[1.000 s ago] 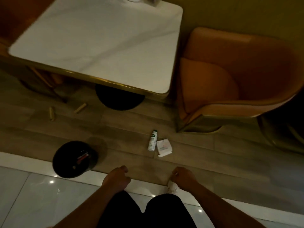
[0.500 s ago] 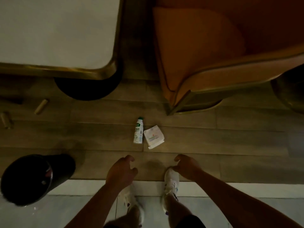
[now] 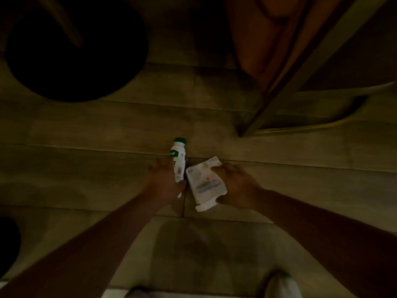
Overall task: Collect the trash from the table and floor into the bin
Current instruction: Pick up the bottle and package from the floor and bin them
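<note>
Crouched low over wood floor (image 3: 86, 130), both arms down at once, likely to grab two pieces in one trip. Left hand (image 3: 165, 183) curled round lower half of white bottle (image 3: 179, 162), green cap pointing away, bottle lying flat on floor. Right hand (image 3: 234, 186) fingers wrapped on right edge of white packet (image 3: 204, 183), just beside bottle. Can't tell if either is lifted yet. Bin rim (image 3: 8, 244) at far left edge, well apart. Chair base (image 3: 300, 125) close ahead.
</note>
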